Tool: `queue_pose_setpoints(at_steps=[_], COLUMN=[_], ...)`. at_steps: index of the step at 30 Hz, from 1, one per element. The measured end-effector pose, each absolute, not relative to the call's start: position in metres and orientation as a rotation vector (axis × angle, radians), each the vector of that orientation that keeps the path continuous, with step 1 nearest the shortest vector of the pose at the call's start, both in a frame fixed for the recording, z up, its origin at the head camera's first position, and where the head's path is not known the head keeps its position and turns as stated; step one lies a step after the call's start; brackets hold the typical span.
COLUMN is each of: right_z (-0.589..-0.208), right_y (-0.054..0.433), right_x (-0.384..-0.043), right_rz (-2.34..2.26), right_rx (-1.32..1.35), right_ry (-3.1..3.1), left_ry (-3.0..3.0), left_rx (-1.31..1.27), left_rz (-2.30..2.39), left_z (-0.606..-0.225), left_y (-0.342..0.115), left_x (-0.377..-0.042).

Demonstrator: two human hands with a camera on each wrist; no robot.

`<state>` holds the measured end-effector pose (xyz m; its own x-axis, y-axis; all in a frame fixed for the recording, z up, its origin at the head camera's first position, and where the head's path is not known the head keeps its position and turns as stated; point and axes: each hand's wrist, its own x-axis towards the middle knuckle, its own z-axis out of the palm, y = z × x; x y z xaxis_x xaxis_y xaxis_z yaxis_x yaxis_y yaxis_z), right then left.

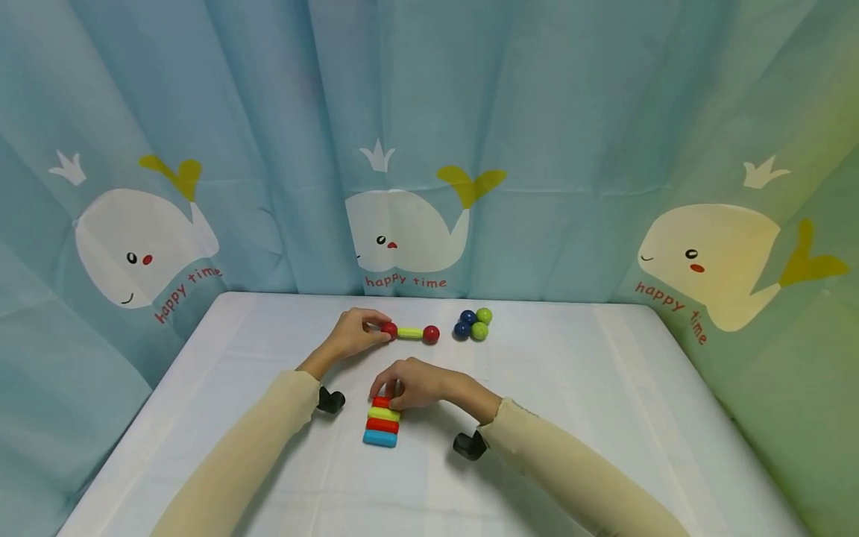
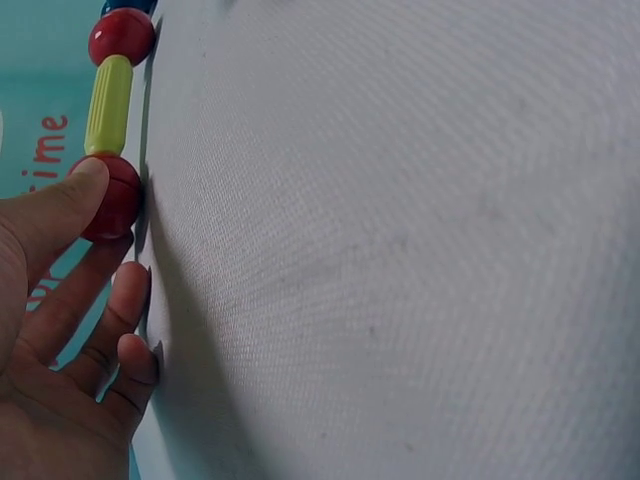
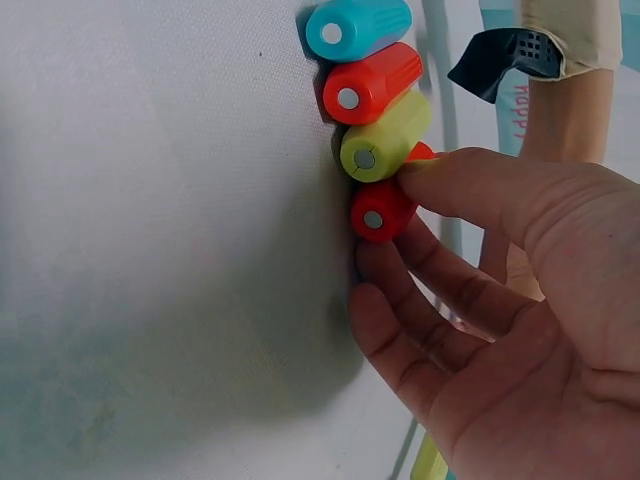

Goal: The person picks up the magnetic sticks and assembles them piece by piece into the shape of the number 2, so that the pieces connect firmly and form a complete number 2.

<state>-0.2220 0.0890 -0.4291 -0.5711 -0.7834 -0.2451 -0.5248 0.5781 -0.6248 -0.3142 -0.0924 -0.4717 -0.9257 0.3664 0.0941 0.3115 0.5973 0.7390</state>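
At the far middle of the table, my left hand pinches a red ball between thumb and fingers. That ball sits at one end of a yellow-green ridged rod, with a second red ball at its other end. Closer to me, my right hand has thumb and fingers on a red rod, the farthest in a row of short rods. Beside it lie a yellow-green rod, another red rod and a blue rod. Round grey discs show on the rod ends.
Right of the joined piece, two dark blue balls and two green balls sit clustered on the white tabletop. A blue curtain with whale prints hangs behind the far edge. Black devices stick out at both wrists.
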Motion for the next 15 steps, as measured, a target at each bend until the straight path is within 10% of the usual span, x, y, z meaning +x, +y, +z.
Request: queue_pose_setpoints(at_steps=[15], right_z=[-0.430], right_y=[0.100], right_x=[-0.219], right_rz=[-0.758], right_rx=[-0.912], right_ry=[2.398], left_ry=[2.752], left_rx=[0.585], left_rz=[1.250], left_z=[-0.472], left_y=[-0.092], left_x=[-0.313])
